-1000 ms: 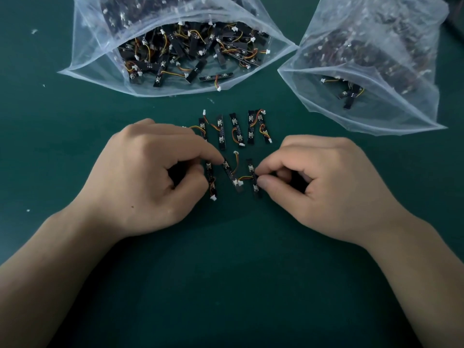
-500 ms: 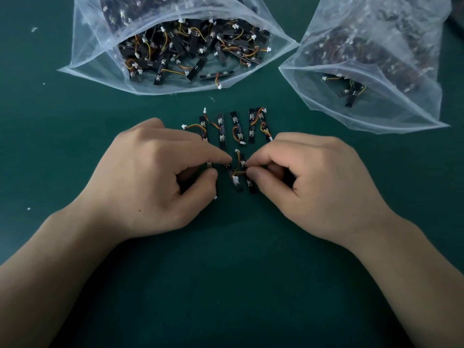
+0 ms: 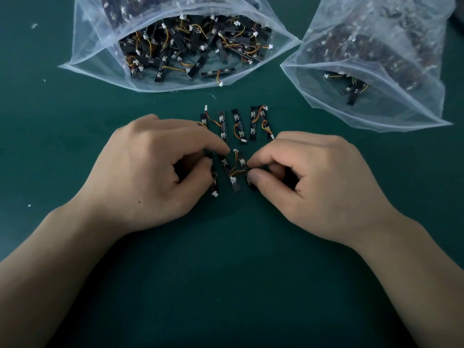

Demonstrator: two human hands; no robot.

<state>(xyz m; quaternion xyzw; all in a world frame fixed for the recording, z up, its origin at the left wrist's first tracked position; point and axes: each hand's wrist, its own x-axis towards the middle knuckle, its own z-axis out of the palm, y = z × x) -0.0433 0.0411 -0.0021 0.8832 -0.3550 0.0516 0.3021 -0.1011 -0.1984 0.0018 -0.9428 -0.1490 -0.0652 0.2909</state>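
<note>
Head view: left board (image 3: pixel 215 186) is being pinched by left hand (image 3: pixel 150 172) fingers, right board (image 3: pixel 242 162) by right hand (image 3: pixel 313 182) fingers, probably for aligning below the row (image 3: pixel 237 124)

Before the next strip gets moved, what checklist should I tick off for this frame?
1. Left hand pinches left strip: ok.
2. Right hand pinches right strip: ok.
3. Middle strip free of fingers: cannot tell.
4. Far row lined up on mat: ok.
5. Left bag and right bag open: ok.
</note>
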